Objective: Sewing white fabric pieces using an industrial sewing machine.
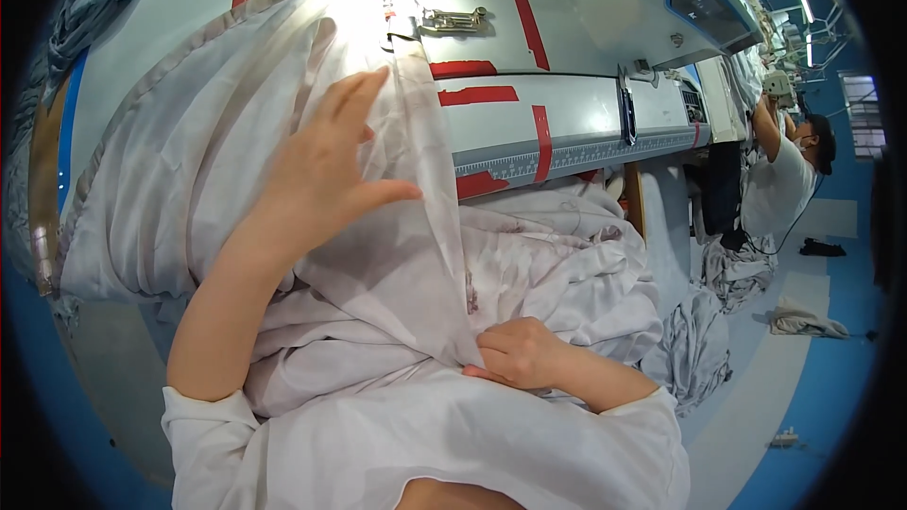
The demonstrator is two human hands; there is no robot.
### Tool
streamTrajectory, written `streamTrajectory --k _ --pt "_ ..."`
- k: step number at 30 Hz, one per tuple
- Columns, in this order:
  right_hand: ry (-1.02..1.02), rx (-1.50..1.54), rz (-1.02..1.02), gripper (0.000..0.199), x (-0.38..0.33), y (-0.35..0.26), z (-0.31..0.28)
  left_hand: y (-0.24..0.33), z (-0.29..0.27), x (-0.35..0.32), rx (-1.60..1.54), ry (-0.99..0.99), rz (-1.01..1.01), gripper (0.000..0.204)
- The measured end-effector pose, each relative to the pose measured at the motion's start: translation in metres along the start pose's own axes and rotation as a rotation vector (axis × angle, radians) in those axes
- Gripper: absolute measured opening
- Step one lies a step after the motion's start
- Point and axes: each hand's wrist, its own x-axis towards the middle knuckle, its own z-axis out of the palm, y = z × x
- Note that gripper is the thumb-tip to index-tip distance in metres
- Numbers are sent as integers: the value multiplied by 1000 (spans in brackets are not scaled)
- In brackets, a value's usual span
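One pale fabric panel [378,255], likely soft, limp; left hand [319,162] open, left of centre; right hand [520,352] gripping edge strip [442,198], lower centre: sensible hold.

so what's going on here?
A person has pale cloth running up to the lit needle area of a sewing machine. Their left hand is spread over it, contact unclear; their right hand grips its edge near the lap. Off to the right, a co-worker stands or sits, arms raised.
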Motion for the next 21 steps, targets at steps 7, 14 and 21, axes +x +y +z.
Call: streamTrajectory --k 7,14,21 --pt "131 84 -11 26 -19 6 0 -23 -13 1 202 -216 128 14" --pt "327 -268 322 41 -18 58 -45 8 -32 -60 1 -326 -171 8" --pt "724 -961 733 49 -3 231 -135 0 -26 -68 -217 -190 -322 9"
